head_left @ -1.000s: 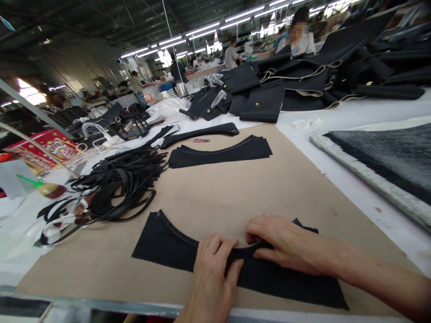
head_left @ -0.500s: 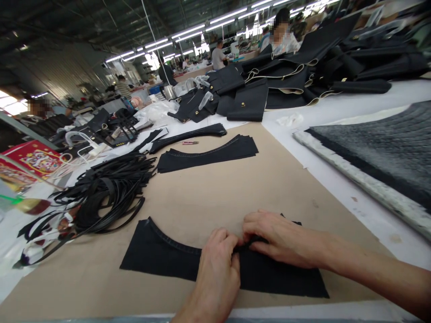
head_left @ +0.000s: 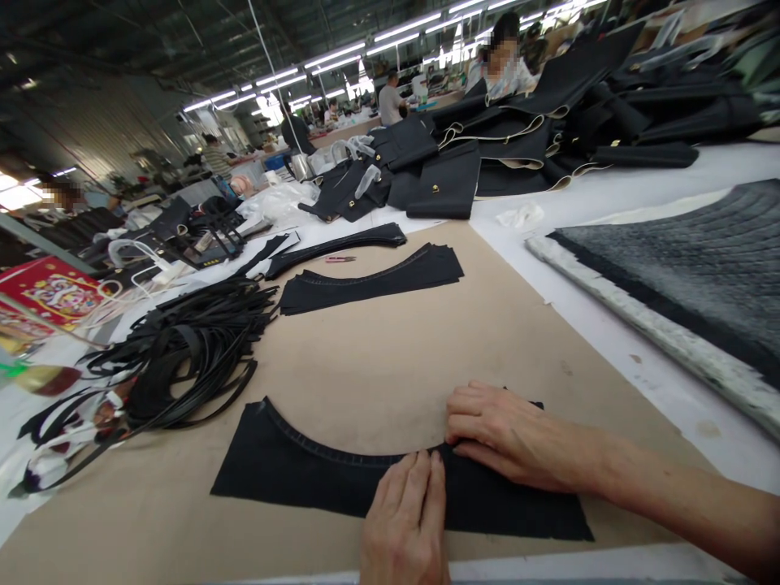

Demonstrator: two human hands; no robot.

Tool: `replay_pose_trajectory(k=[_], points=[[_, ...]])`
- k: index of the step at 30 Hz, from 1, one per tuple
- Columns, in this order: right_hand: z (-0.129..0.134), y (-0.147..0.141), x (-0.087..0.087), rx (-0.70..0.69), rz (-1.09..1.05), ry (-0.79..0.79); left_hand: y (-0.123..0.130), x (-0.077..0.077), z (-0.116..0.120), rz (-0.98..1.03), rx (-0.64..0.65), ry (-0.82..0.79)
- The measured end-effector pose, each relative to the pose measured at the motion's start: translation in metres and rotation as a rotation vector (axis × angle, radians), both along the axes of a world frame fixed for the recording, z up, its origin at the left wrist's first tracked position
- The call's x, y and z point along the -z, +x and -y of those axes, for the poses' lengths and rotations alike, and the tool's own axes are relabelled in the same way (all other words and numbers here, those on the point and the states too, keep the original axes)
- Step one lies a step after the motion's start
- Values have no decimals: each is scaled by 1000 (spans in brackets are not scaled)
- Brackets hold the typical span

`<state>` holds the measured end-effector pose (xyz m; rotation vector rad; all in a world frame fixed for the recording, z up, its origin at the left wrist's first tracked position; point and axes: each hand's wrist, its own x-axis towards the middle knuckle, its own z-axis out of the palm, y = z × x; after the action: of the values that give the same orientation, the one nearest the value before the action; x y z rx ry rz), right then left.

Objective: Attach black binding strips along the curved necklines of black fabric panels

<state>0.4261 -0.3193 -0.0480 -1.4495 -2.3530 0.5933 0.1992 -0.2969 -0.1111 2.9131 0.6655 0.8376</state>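
A black curved piece (head_left: 305, 471) lies flat on the brown board (head_left: 366, 349) near the front edge, its concave edge facing away from me. My left hand (head_left: 409, 512) rests on its middle, fingers close together and pressed down, the tips at the curved edge. Just to the right, my right hand (head_left: 496, 431) bends its fingers over the same edge, with the thumb low on the piece. What is under the right fingers is hidden. Farther back lies a stack of similar black pieces (head_left: 378, 280).
Black strips (head_left: 201, 349) lie coiled at the left, by a red box (head_left: 52, 292). Small pink snips (head_left: 340, 259) lie behind the stack. Black bag parts (head_left: 451, 179) are heaped at the back. A grey quilted slab (head_left: 682, 268) is at the right. People work beyond.
My left hand has let go of its pinch at the edge, moved slightly right and laid its fingers flat. The right hand has barely shifted.
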Motion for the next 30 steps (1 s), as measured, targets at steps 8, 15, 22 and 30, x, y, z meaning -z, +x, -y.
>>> replay_pose_trajectory(k=[8,15,22,30], points=[[2,11,1,26,-14,2,3,-17,-10,137,8,-301],[-1,16,-1,80,-9,-71,48,-49,-13,-57,-184,-614],[-3,28,3,114,-15,-106,64,-57,-22,-145,-135,-739],[6,36,4,34,-22,-1,67,-56,-15,-107,-83,-603]])
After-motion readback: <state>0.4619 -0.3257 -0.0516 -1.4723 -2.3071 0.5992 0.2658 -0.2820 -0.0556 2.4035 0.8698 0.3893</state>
